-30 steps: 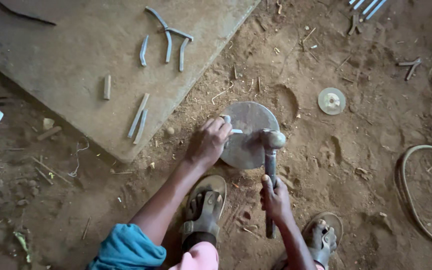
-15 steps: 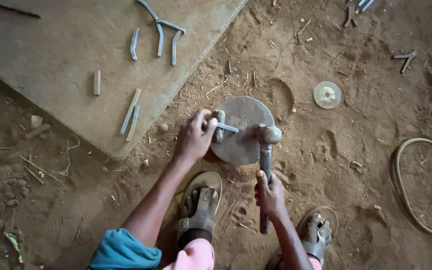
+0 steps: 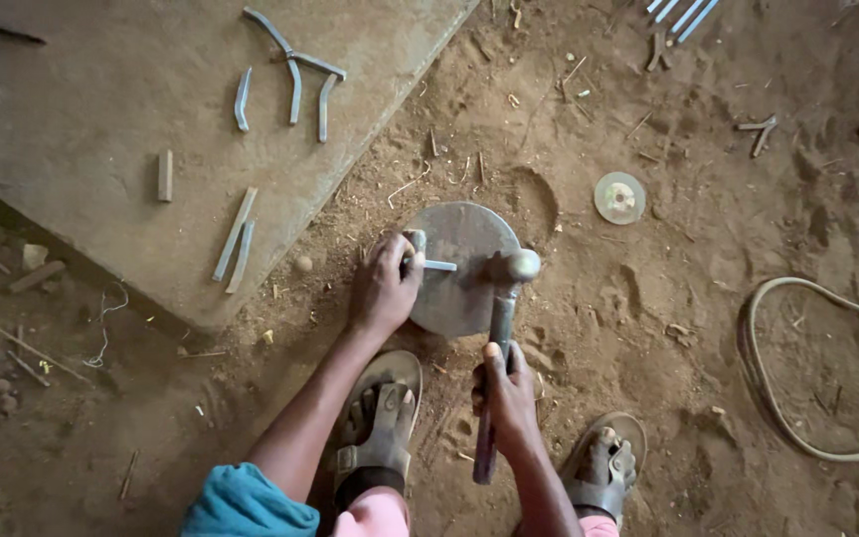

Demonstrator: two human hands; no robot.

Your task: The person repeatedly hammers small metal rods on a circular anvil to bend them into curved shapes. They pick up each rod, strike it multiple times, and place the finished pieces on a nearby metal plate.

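1. A big flat slab (image 3: 82,119) lies on the dirt at the top left. Bent and straight metal pieces (image 3: 295,75) lie on top of it.
2. A pale hose (image 3: 777,398) curves over the dirt on the right side, well apart from the hands.
3. A round metal plate (image 3: 464,239) sits on the sandy ground in the middle, just in front of the person's feet.
4. The hammer (image 3: 501,328) has a long dark handle and a round shiny head. The head is over the right edge of the round plate. I cannot tell if it touches the plate.
5. Two sandals (image 3: 380,438) are on the person's feet, just below the plate.
6. The left hand (image 3: 385,288) is closed tight around one end of a small metal rod (image 3: 437,265). The hand rests at the left edge of the plate.
7. The right hand (image 3: 507,398) is wrapped tight around the hammer handle, low down near its end.
8. A small round disc (image 3: 619,197) lies on the dirt to the upper right of the plate, apart from it.
9. The small metal rod lies across the plate, pointing toward the hammer head.
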